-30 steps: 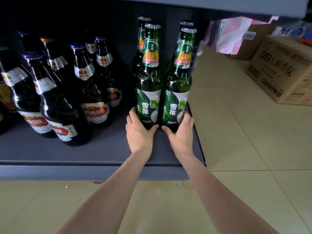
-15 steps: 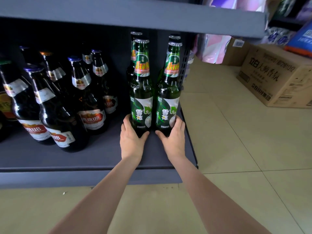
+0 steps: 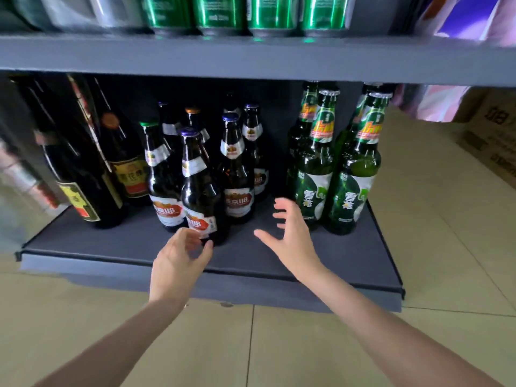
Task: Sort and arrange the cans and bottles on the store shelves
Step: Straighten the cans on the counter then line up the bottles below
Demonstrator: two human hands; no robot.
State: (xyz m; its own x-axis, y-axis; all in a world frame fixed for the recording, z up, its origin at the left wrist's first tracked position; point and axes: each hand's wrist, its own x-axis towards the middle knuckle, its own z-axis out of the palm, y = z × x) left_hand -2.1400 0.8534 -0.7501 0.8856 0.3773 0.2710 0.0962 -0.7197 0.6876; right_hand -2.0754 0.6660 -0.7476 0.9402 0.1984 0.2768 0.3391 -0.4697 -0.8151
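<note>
1. We read "U8" in white on the red-and-white label of the nearest brown bottle point(image 3: 201, 191), which stood upright near the middle of the bottom shelf point(image 3: 279, 263); the same "U8" showed on the brown bottles point(image 3: 237, 174) clustered behind and beside it.
2. We saw the green bottles point(image 3: 351, 174) standing upright at the right end of that shelf, two in front and two behind, each with a green-and-white label bearing two white Chinese characters and a red-and-yellow neck band we could not read.
3. We noted two taller dark bottles point(image 3: 83, 174) at the left end with gold-and-red labels; their writing was too blurred to make out.
4. We held our left hand point(image 3: 178, 261) just in front of the nearest brown bottle, fingers loosely curled and slightly apart, gripping nothing; whether the fingertips touched the label we could not tell.
5. We held our right hand point(image 3: 293, 236) over the bare shelf between the brown and green groups, fingers spread wide and empty, close to the front-left green bottle.
6. We saw a row of green cans point(image 3: 243, 12) on the upper shelf point(image 3: 251, 60), their print blurred.
7. We saw a cardboard box point(image 3: 491, 141) with dark, partly cut-off printing on the tiled floor point(image 3: 418, 219) to the far right.
</note>
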